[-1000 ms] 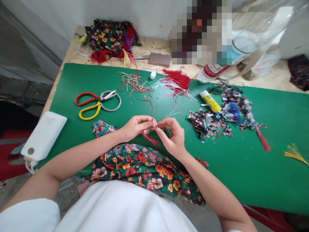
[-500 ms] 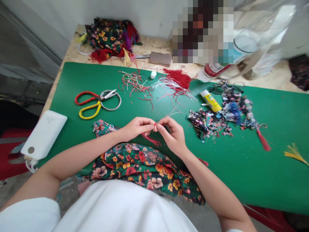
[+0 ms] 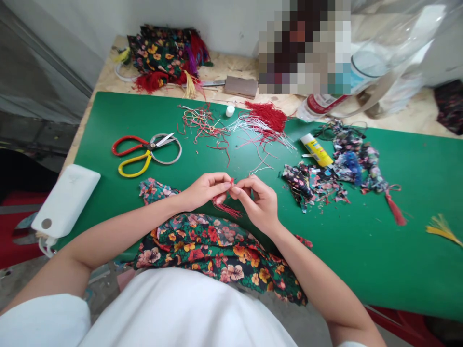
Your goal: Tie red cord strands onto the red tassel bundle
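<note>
Between the thumb and fingers of my left hand, a red tassel is pinched. Its knotted top shows at the fingertips, and its strands hang below the hand. Close beside it, my right hand is closed in a pinch at the tassel's top; what its fingertips grip is too small to make out. Beneath both forearms lies a floral cloth, spread along the table's near edge and over my lap.
Scissors lie left on the green mat, near a white power bank. Red threads, a white cap, a yellow glue tube and fabric scraps lie beyond my hands. Floral pouches and a bottle stand behind.
My right fingertips have drawn slightly apart from the left ones, so more of the tassel's red top shows. The things on the table have not moved.
</note>
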A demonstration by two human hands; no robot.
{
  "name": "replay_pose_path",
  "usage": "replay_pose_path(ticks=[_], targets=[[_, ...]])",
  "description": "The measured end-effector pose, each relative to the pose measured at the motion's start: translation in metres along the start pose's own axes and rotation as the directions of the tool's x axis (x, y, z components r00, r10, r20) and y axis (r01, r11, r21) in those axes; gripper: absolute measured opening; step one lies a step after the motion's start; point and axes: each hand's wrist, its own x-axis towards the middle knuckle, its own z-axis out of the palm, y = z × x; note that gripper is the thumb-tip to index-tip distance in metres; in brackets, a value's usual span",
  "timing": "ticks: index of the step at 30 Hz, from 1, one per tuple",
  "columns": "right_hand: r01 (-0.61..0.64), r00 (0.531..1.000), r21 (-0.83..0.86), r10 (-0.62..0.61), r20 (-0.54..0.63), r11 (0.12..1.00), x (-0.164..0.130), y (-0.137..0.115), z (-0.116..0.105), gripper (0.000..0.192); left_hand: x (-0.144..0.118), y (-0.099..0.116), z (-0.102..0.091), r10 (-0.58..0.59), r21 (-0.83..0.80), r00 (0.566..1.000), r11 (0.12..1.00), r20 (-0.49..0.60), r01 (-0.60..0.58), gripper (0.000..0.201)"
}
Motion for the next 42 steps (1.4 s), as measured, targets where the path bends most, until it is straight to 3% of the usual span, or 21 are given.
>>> replay_pose_path(ticks=[11,42], targets=[[0.069,0.994,-0.126,-0.078,-0.07,0.99,-0.0001,0.0011,0.0021,0.015,0.0004,0.003,0.0019,0.016,0.041,1.0,0.999,0.011,-0.017,0.031],[0.035,0.997,-0.12,-0.044,-0.071,0.992,-0.0008,0.002,0.0043,0.016,0.0014,-0.0004,-0.0013,0.026,0.052,0.999,0.998,0.029,-0.027,0.028]])
